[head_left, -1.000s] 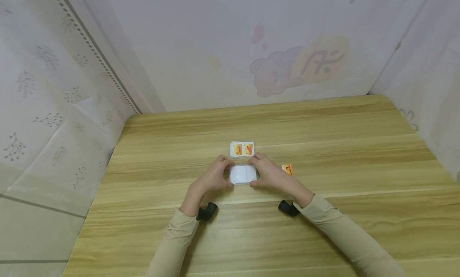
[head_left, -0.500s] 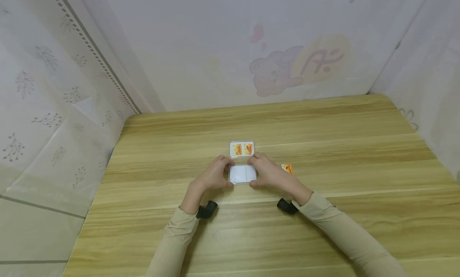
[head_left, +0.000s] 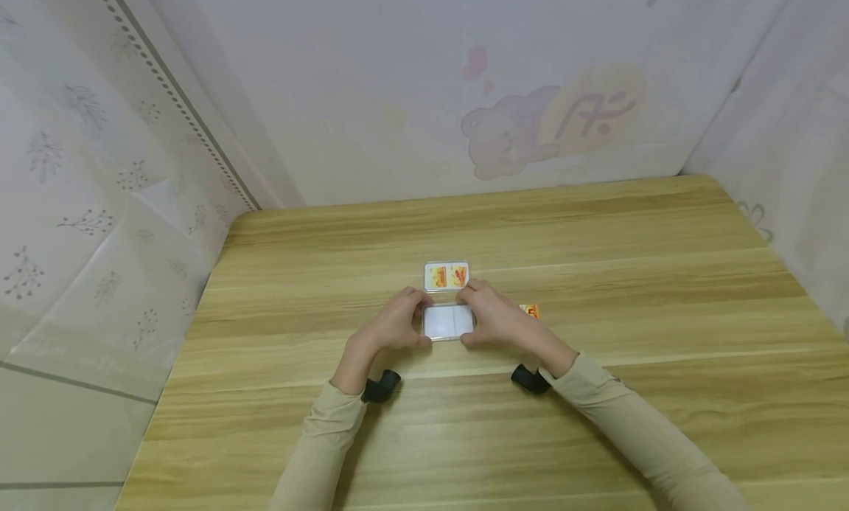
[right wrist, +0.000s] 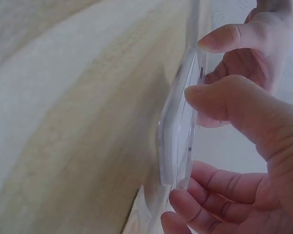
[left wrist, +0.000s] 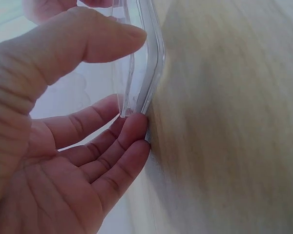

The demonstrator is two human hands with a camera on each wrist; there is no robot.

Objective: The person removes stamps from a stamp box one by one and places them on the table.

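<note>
A flat, clear plastic case with a white inside lies on the wooden table in the head view. My left hand holds its left end, thumb on the near edge and fingers at the far corner. At the other end my right hand grips it the same way. Seen from the left wrist, the case shows a transparent upper layer standing slightly apart from the lower part. In the right wrist view, the thumb touches the rim of the case and the other fingertips meet its far corner.
Just beyond the hands lies a second clear case with two orange-and-yellow pictures on white. A small orange-and-yellow card sits by my right wrist, partly covered. Black wrist devices hang under both wrists. A printed curtain borders the table.
Both hands keep their hold on the case, which stays in place. Only tiny shifts of the right wrist show; the case with the pictures has not moved.
</note>
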